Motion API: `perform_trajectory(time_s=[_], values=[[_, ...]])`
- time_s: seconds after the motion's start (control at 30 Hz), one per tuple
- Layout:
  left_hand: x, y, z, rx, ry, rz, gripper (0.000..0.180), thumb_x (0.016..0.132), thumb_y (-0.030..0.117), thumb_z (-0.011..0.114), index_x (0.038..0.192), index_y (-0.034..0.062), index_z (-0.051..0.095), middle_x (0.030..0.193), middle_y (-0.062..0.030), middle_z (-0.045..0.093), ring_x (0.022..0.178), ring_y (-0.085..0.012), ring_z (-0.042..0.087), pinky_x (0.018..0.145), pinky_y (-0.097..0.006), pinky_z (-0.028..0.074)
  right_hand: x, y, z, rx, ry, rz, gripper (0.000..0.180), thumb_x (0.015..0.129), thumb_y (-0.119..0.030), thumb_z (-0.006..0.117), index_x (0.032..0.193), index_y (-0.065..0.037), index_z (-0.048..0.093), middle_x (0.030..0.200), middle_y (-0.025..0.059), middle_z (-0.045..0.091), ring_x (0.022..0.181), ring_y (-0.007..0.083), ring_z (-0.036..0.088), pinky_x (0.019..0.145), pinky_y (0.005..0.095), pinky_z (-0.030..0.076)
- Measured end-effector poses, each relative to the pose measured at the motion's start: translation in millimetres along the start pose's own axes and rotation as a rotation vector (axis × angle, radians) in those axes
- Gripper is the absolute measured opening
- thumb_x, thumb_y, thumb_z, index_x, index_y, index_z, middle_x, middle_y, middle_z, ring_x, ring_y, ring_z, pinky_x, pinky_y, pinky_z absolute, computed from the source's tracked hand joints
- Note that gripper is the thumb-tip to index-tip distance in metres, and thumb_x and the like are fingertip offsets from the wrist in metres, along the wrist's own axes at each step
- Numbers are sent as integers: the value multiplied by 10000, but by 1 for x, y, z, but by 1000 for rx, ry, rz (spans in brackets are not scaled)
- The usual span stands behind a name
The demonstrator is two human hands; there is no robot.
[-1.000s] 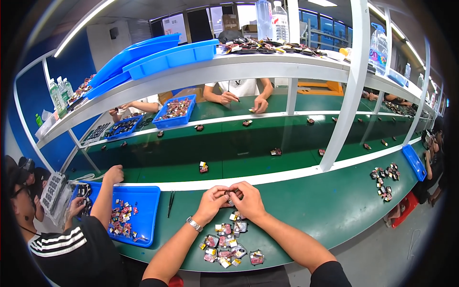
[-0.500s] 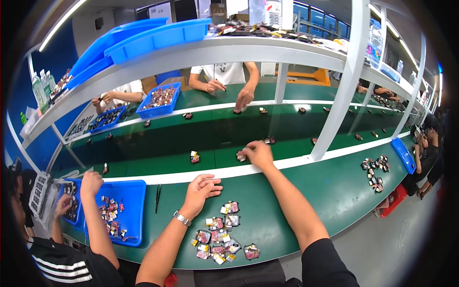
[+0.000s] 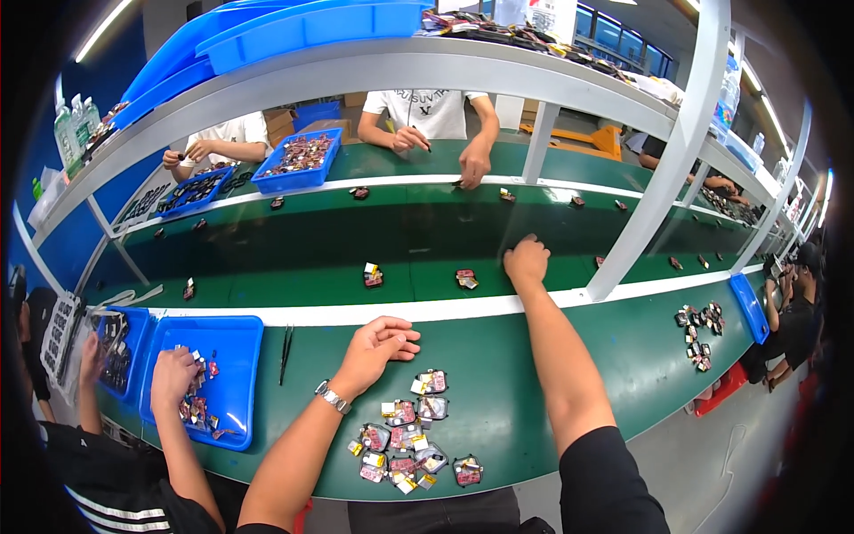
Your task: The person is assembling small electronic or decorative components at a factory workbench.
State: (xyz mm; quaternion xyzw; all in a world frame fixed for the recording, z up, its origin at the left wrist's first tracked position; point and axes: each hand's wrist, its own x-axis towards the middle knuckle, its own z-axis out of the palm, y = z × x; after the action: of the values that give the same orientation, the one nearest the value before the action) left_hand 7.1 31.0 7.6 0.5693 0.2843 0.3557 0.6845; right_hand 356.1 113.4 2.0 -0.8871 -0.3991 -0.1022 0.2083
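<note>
My left hand (image 3: 380, 349) hovers palm inward over the green bench, fingers loosely bent and apart, holding nothing. Just below it lies a cluster of small black-framed electronic modules (image 3: 407, 438), with reddish boards and yellow-and-white pieces. My right hand (image 3: 527, 262) reaches across the white rail onto the dark green belt. Its fingers curl down, and whatever they grip is hidden behind them. To its left on the belt sits a module (image 3: 466, 279), apart from the hand, with another module (image 3: 373, 275) further left.
Black tweezers (image 3: 286, 355) lie beside a blue tray (image 3: 253, 374) of parts, where a co-worker's hand (image 3: 173, 378) reaches in. Across the belt another person's hand (image 3: 475, 165) touches the far edge. A slanted white post (image 3: 658, 160) stands right of my right arm; a shelf (image 3: 356, 89) spans overhead.
My right hand has left the module it was touching and moved right along the belt. My left hand stays about in place. The co-worker's hand at left has lowered into the blue tray.
</note>
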Motion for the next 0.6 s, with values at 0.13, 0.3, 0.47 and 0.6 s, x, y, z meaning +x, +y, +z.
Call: perform_trajectory(time_s=[0.13,0.3,0.47,0.6], values=[[1,0,0,-17,-24,-16,220,949,39,519,1158,-26,528,1104,-178,640,935,-217,670,817,-309,565,-20,20,-12,322,31,-191,431,755,-224,725,1048,51,567,853,155,682,814,303,668,758,383,536],[-2,4,1,-39,-38,-38,278,994,148,480,1214,-20,508,1136,-168,621,955,-226,658,822,-321,560,-121,-23,-86,912,-344,-682,532,721,-169,773,1152,7,515,895,134,661,781,280,653,753,380,530],[-5,10,-6,-250,-186,-162,342,1019,250,457,1260,18,534,1131,-115,624,954,-178,651,835,-330,562,-189,-50,-120,756,-298,-995,529,715,-154,765,1166,-32,518,1022,155,591,956,320,579,823,406,496],[-5,8,-2,-194,-185,-165,335,1010,218,477,1274,18,532,1151,-102,621,974,-168,647,858,-333,560,-198,-42,-119,741,-376,-1056,513,732,-128,746,1190,-48,531,1074,145,576,1008,325,557,873,399,483]])
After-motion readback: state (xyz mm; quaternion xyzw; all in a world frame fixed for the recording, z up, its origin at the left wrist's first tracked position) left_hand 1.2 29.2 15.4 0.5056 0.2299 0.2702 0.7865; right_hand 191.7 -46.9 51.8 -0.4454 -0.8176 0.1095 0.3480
